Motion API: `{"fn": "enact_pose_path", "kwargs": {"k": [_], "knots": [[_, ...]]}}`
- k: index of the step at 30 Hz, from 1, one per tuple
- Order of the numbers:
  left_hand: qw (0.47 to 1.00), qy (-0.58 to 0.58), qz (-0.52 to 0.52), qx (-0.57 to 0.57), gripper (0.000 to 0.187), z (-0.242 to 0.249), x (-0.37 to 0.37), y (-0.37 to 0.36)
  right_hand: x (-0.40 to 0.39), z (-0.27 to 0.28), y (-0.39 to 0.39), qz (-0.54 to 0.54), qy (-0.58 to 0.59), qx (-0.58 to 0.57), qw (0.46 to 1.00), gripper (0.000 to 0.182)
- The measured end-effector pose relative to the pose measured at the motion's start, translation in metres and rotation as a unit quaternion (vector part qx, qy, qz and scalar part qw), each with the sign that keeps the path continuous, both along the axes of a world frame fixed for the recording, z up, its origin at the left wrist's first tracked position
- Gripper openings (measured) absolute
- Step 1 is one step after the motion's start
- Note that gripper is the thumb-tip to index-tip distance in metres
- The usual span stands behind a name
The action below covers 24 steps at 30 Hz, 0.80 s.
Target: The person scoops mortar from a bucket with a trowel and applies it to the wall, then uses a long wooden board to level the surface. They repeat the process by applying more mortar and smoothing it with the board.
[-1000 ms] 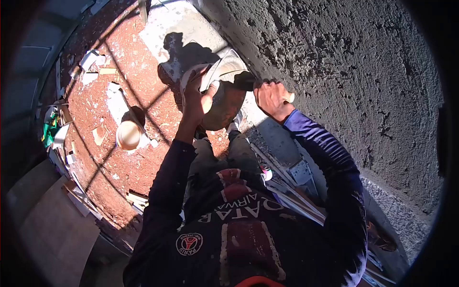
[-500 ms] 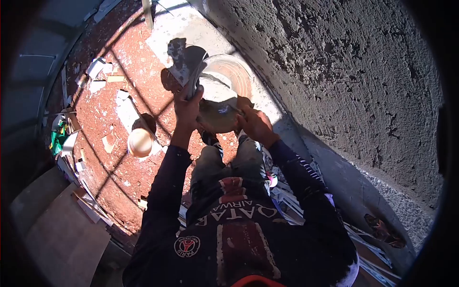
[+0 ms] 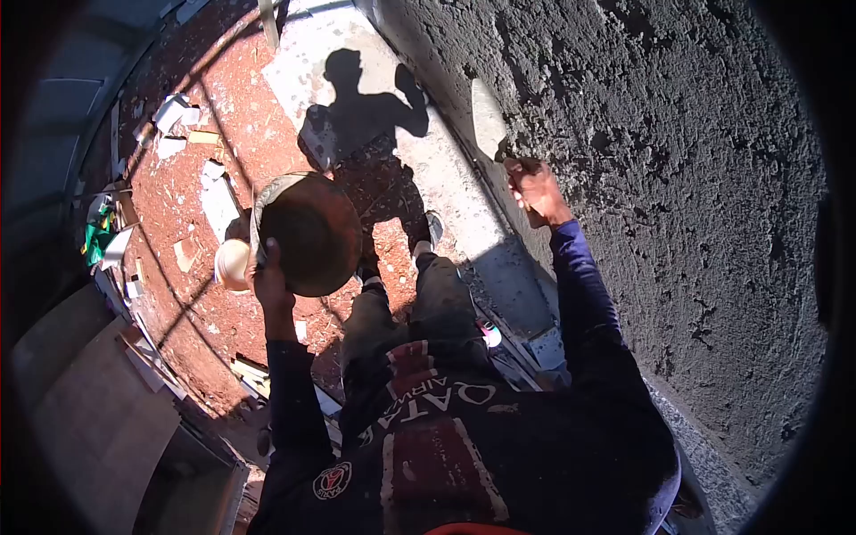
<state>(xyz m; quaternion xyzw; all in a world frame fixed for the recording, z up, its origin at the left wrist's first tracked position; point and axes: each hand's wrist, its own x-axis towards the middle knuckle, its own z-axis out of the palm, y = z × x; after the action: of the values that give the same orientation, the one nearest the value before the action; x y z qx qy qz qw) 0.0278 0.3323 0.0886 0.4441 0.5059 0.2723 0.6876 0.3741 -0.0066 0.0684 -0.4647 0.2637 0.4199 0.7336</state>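
Observation:
My left hand (image 3: 272, 283) grips the rim of a round bowl (image 3: 312, 236), thumb on its inner side. The bowl is tilted, and its dark, shaded inside faces up toward me. Out to the right, my right hand (image 3: 539, 192) is wrapped round the handle of a trowel (image 3: 488, 120). The trowel's pale blade points away from me and overlaps the rough grey plastered wall (image 3: 678, 187) in this view. Most of the handle is hidden in my fist.
A pale round container (image 3: 233, 265) stands on the reddish dirt floor (image 3: 187, 223), beyond the left hand. Light board scraps (image 3: 174, 114) lie farther off. A pale ledge (image 3: 450, 165) runs along the wall's foot. A green object (image 3: 96, 242) lies at far left.
My right hand has swung from the bowl, in front of my body, out to the wall with the trowel. My left hand has moved left and closer, with the bowl.

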Motion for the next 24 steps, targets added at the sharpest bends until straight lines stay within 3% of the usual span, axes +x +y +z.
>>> {"fn": "enact_pose_path", "kwargs": {"k": [1,2,5,7,8,9,11,13,15,16,17,18,19,21,22,23,24], "knots": [[1.0,0.009,0.017,-0.005,0.026,0.004,0.001,-0.002,0.022,0.065,-0.006,0.285,-0.315,-0.206,0.881,0.03],[1.0,0.014,0.019,0.005,0.03,0.019,0.005,-0.008,0.028,0.135,-0.007,0.358,-0.361,-0.31,0.803,0.028],[0.999,0.034,0.017,-0.009,0.031,0.031,0.013,-0.018,0.002,0.258,-0.005,0.287,-0.406,-0.31,0.81,0.033],[1.0,0.021,0.003,0.005,0.031,0.016,0.017,-0.022,-0.014,0.286,-0.006,0.304,-0.477,-0.379,0.732,0.036],[1.0,0.008,-0.012,0.019,0.031,0.008,0.02,-0.022,-0.026,0.284,-0.001,0.292,-0.504,-0.372,0.723,0.039],[0.998,0.03,-0.046,0.04,0.031,0.006,0.026,-0.023,-0.038,0.269,0.003,0.295,-0.565,-0.389,0.665,0.04],[0.99,0.056,-0.124,0.045,0.031,0.012,0.041,-0.026,-0.063,0.244,0.013,0.478,-0.589,-0.436,0.484,0.035],[0.985,0.029,-0.15,0.083,0.032,0.035,0.069,-0.038,-0.1,0.195,0.035,0.521,-0.656,-0.465,0.287,0.03],[0.962,0.021,-0.214,0.166,0.036,0.043,0.086,-0.043,-0.131,0.109,0.051,0.339,-0.775,-0.497,0.194,0.024],[0.927,0.034,-0.257,0.271,0.038,0.034,0.091,-0.041,-0.137,0.094,0.065,0.346,-0.777,-0.51,0.129,0.019],[0.919,-0.047,-0.299,0.251,0.036,0.055,0.097,-0.042,-0.141,0.082,0.074,0.352,-0.775,-0.52,0.065,0.016],[0.851,-0.047,-0.324,0.41,0.035,0.052,0.103,-0.037,-0.149,0.069,0.077,0.387,-0.764,-0.505,0.11,0.021],[0.87,-0.089,-0.337,0.35,0.037,0.048,0.107,-0.038,-0.149,0.088,0.098,0.577,-0.623,-0.461,0.258,0.022],[0.772,-0.07,-0.375,0.508,0.041,0.048,0.109,-0.029,-0.16,0.051,0.09,0.577,-0.594,-0.448,0.337,0.032],[0.802,-0.083,-0.377,0.456,0.041,0.055,0.107,-0.026,-0.175,0.061,0.092,0.548,-0.553,-0.438,0.45,0.042],[0.831,-0.091,-0.375,0.401,0.041,0.062,0.102,-0.023,-0.182,0.028,0.08,0.509,-0.567,-0.376,0.528,0.051],[0.841,-0.103,-0.368,0.382,0.038,0.067,0.095,-0.018,-0.192,0.029,0.087,0.528,-0.518,-0.341,0.581,0.05]]}}
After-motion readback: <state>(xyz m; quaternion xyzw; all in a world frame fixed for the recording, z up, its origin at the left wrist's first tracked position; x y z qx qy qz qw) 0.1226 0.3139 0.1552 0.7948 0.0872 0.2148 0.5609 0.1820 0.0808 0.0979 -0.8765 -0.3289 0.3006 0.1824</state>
